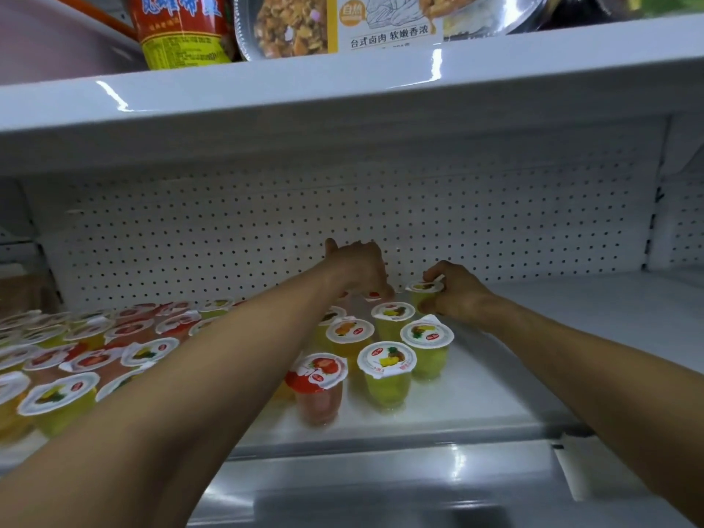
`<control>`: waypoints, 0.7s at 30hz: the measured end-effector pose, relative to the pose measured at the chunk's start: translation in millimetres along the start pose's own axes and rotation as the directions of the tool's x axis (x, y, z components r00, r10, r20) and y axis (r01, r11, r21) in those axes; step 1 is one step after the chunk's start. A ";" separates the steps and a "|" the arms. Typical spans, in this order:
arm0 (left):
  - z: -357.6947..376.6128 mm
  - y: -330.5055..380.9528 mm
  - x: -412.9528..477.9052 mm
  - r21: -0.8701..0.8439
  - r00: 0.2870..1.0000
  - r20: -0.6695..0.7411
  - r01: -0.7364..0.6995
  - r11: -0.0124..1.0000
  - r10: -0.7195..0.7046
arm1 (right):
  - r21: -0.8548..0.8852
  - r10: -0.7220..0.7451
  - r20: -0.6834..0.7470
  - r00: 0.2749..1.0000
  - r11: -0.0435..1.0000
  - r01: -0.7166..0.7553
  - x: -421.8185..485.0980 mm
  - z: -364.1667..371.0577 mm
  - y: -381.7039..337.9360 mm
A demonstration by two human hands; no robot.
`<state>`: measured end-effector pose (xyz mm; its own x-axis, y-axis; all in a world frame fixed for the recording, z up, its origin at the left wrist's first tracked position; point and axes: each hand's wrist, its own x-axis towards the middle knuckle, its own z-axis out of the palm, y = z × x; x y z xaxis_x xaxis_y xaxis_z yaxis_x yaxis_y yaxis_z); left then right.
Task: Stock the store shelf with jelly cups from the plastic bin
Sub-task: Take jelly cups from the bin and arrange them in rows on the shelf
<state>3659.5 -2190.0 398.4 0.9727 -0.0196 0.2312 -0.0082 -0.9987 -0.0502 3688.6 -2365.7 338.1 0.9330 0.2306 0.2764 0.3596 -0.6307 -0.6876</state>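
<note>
Both my arms reach deep into the white shelf (514,375). My right hand (455,291) grips a yellow jelly cup (423,289) at the back, by the pegboard wall. My left hand (360,268) is curled downward over a red-lidded cup (373,296) just left of it, fingertips on its lid; the cup is mostly hidden. In front stand several yellow cups (386,371) and a red cup (322,386). Many more red and yellow cups (91,348) fill the shelf's left half. The plastic bin is out of view.
A white pegboard (343,215) backs the shelf. The upper shelf (343,81) carries a red-and-yellow jar (183,28) and a packaged meal (343,20). The right half of the lower shelf shows bare white surface.
</note>
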 end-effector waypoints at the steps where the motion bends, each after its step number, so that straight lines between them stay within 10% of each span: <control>1: 0.5 -1.7 0.6 -0.005 1.000 0.006 0.001 1.000 -0.001 | -0.001 0.000 0.007 1.000 1.000 0.000 -0.3 -0.4 -0.4; 9: -6.2 -2.5 -10.4 -0.113 0.999 0.028 -0.012 0.994 0.015 | -0.101 -0.017 0.037 0.999 0.995 0.020 -18.9 -16.6 -9.0; 21: -25.9 31.6 -200.8 -0.363 0.849 -0.528 -0.211 0.907 -0.014 | -0.266 -0.479 -0.235 0.846 0.868 0.418 -166.2 -59.0 -36.2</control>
<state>3457.9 -2218.9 375.6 0.7040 -0.0275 0.7097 -0.2968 -0.9192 0.2588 3519.6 -2425.0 356.7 0.6130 0.3235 0.7208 0.6982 -0.6487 -0.3027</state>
